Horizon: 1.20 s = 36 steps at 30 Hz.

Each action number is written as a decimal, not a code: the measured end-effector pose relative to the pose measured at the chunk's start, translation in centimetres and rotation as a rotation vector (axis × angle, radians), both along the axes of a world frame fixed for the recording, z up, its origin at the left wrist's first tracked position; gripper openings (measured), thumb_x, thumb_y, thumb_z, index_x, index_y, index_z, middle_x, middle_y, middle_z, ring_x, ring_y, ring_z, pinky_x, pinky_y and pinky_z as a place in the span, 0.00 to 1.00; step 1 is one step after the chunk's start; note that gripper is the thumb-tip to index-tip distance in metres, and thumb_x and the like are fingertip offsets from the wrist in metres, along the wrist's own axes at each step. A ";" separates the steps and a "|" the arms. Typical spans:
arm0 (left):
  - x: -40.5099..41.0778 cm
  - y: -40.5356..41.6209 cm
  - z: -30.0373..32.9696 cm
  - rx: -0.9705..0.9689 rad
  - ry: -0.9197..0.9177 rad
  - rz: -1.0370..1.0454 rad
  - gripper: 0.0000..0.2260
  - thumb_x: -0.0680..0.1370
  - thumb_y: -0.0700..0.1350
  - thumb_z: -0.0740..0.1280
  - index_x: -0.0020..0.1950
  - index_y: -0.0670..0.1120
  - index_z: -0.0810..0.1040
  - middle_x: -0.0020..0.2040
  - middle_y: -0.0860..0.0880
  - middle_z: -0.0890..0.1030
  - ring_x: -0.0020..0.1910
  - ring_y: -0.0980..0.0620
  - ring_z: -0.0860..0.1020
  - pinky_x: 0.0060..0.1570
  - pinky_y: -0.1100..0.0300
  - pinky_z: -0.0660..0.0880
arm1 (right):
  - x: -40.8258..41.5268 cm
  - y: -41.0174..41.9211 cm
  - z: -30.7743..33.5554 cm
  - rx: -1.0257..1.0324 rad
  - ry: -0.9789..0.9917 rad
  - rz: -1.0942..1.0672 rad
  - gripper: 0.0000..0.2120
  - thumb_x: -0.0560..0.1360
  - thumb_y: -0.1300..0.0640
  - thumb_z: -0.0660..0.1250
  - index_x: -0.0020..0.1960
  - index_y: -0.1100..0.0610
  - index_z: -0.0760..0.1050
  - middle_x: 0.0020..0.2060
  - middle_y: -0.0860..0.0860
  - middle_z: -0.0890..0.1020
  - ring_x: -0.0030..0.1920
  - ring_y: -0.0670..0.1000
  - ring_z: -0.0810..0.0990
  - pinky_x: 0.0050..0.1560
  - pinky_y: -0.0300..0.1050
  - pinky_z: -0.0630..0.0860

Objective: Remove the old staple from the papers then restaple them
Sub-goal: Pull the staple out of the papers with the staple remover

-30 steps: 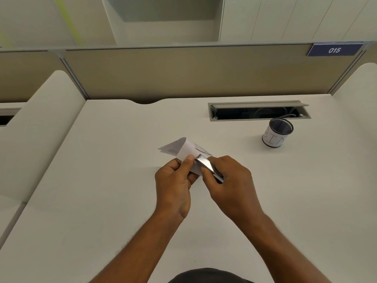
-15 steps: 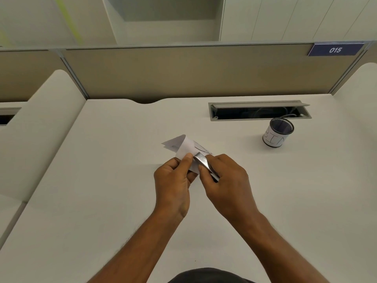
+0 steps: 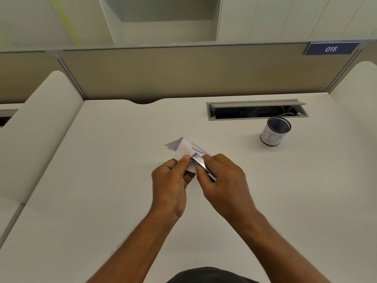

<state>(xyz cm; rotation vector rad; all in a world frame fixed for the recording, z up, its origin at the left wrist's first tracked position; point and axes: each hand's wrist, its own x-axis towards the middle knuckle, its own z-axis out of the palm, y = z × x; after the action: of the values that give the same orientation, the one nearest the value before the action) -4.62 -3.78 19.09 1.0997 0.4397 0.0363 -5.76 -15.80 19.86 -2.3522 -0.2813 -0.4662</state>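
Above the desk (image 3: 102,180), the left hand (image 3: 170,184) pinches the papers (image 3: 183,149) at one corner, and the right hand (image 3: 222,180) grips a metal tool (image 3: 201,163) against that corner — maybe at the staple, which is not visible. With too much force the thin paper could tear, or the tool could slip toward the left thumb.

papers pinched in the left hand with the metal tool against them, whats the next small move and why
Probably ease the metal tool's tip further in at the pinched corner and lever gently. The right hand holds it against the papers, right beside the left hand's thumb. The staple itself is too small to see, so whether it has lifted is unclear.
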 end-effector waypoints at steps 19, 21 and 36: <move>-0.3 -0.7 0.2 0.124 -0.095 0.048 0.07 0.78 0.44 0.70 0.44 0.50 0.88 0.50 0.50 0.88 0.50 0.49 0.87 0.45 0.60 0.83 | -0.4 1.3 0.0 0.242 -0.014 -0.071 0.06 0.79 0.55 0.68 0.45 0.55 0.81 0.33 0.48 0.79 0.35 0.49 0.76 0.34 0.44 0.75; -0.3 -0.8 0.2 0.120 -0.100 0.060 0.07 0.79 0.44 0.70 0.44 0.49 0.88 0.50 0.49 0.88 0.51 0.49 0.87 0.44 0.60 0.83 | -0.3 1.4 0.0 0.282 0.011 -0.079 0.07 0.79 0.54 0.67 0.43 0.53 0.80 0.32 0.46 0.77 0.35 0.48 0.75 0.33 0.38 0.71; -0.4 -1.3 0.7 0.189 -0.146 0.100 0.11 0.79 0.45 0.71 0.40 0.57 0.88 0.48 0.55 0.88 0.51 0.52 0.86 0.44 0.61 0.83 | -0.4 0.4 0.0 0.403 0.110 -0.071 0.05 0.78 0.51 0.69 0.47 0.51 0.81 0.32 0.43 0.79 0.35 0.48 0.77 0.32 0.34 0.71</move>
<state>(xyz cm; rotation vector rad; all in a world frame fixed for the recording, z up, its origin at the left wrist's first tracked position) -5.02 -5.05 19.74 1.2507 0.3651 0.2487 -6.18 -15.40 19.90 -1.9888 -0.0447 -0.3845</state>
